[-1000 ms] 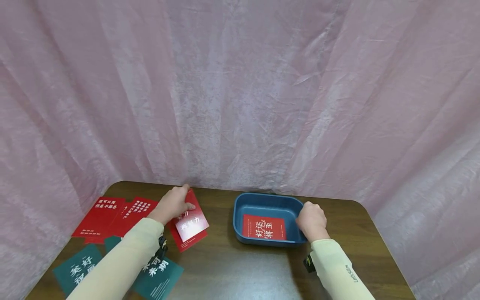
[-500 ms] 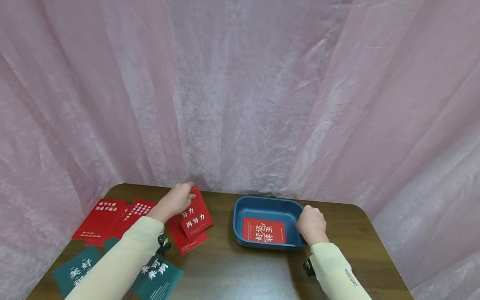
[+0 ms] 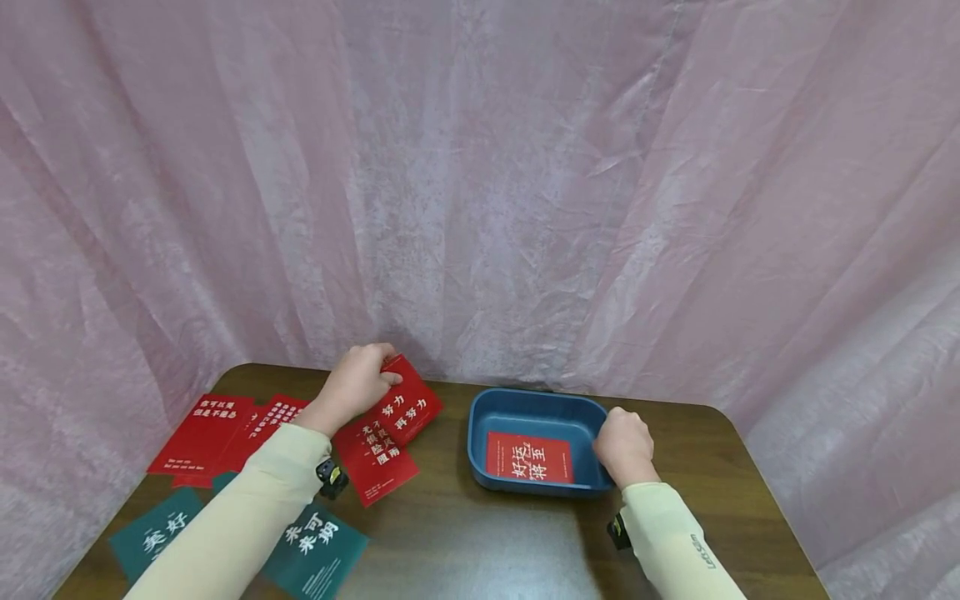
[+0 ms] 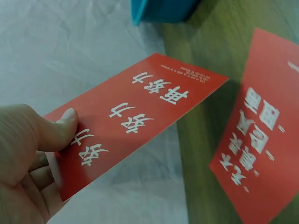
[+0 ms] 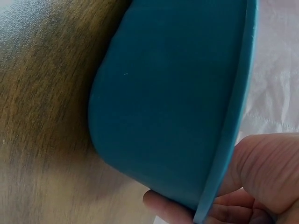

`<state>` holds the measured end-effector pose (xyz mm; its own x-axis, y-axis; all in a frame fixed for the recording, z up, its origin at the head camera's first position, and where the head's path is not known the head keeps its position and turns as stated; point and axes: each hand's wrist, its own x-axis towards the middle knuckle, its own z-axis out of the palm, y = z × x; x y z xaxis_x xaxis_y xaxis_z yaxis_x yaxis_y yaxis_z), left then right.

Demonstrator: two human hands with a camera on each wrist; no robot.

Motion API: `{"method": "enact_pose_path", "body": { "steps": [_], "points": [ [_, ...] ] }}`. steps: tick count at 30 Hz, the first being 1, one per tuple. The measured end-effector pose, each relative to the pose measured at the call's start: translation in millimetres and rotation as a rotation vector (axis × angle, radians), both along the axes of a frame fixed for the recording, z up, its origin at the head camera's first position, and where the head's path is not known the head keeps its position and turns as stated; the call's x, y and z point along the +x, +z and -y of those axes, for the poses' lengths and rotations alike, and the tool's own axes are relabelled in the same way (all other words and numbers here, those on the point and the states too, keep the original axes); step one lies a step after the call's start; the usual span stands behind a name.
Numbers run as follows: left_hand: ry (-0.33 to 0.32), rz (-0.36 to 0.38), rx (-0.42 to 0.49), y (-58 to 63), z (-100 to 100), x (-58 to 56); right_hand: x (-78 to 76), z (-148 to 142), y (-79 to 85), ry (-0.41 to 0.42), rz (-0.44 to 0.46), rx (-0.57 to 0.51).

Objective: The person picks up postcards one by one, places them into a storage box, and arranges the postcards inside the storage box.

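My left hand (image 3: 358, 379) pinches a red card (image 3: 408, 404) with white characters by one end, thumb on its printed face. In the left wrist view the held card (image 4: 135, 121) slants up and away from the thumb. Below it on the table lies another red card (image 3: 378, 467), partly overlapped in the head view. My right hand (image 3: 624, 442) grips the right end of a blue rectangular basin (image 3: 480, 467); in the right wrist view its fingers (image 5: 163, 205) curl under the rim on the outer wall. Inside the basin lies a red card (image 3: 528, 458) with white characters.
Several red cards (image 3: 198, 433) overlap at the table's left. Nearer the front lie green cards (image 3: 322, 550), partly covered by the left sleeve (image 3: 247, 508). A pink curtain (image 3: 480, 208) hangs behind the wooden table (image 3: 480, 550).
The left hand has lifted the red card off the one beneath and moved it up and to the right, uncovering more of the lower card. The right hand and basin stay in place.
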<state>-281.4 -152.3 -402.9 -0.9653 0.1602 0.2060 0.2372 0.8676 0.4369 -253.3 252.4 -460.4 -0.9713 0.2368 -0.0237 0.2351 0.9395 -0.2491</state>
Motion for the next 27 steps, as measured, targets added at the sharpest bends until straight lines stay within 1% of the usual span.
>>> {"method": "enact_pose_path", "body": {
  "steps": [4,9,13,18,22,27],
  "points": [
    [-0.023,-0.046,-0.001,10.4,-10.8,4.7,0.6,-0.2,-0.7,-0.006,0.014,-0.006],
    [-0.018,-0.067,0.063,19.6,-19.5,8.4,1.0,-0.6,-1.5,-0.003,0.016,-0.012],
    [0.001,-0.083,0.123,22.8,-24.6,9.3,1.1,-0.6,-1.2,0.000,0.009,-0.010],
    [-0.009,-0.124,0.199,25.4,-33.3,10.2,0.2,0.0,0.7,0.003,-0.013,-0.014],
    [-0.018,-0.152,0.236,25.8,-43.1,11.5,0.0,0.1,1.4,0.002,-0.013,-0.013],
    [0.001,-0.205,0.294,24.8,-59.3,14.4,-1.1,0.3,1.4,0.004,-0.004,-0.006]
  ]
}}
